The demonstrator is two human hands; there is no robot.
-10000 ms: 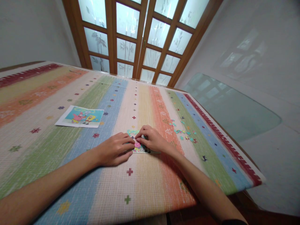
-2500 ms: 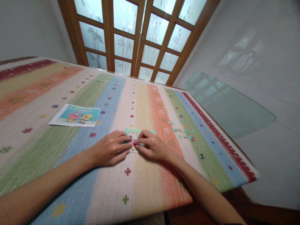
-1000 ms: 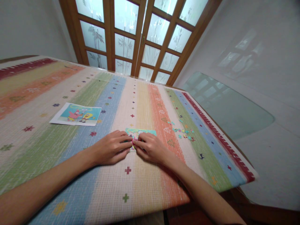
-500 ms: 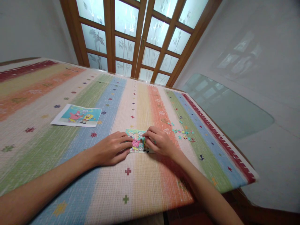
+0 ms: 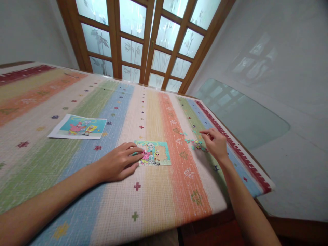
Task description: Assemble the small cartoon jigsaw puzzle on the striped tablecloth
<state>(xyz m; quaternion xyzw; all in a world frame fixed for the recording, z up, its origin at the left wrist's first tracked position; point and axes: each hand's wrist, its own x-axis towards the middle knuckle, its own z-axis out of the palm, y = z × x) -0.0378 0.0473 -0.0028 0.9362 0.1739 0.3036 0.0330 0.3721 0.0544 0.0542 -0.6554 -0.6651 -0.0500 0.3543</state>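
Note:
A partly assembled jigsaw puzzle (image 5: 151, 160) with cartoon figures lies on the striped tablecloth, its frame joined and a gap showing the bare yellowish backing at right of centre. My left hand (image 5: 123, 160) rests flat with fingers stretched over the puzzle's left edge, hiding part of it. To the right, my right hand (image 5: 214, 141) hovers at the scattered loose puzzle pieces (image 5: 196, 142). Its index finger reaches out and the thumb sits a little apart beneath; no piece shows between them.
A printed picture sheet (image 5: 80, 127) of the same cartoon scene lies left of the puzzle, slightly creased. The striped tablecloth (image 5: 153, 201) covers the table. Wood-framed glass doors (image 5: 133, 37) stand behind, and a white wall (image 5: 294, 102) is on the right.
My right hand has left the puzzle and moved right to the loose pieces, uncovering the puzzle's right side. My left hand stays on the left edge. The view has shifted slightly.

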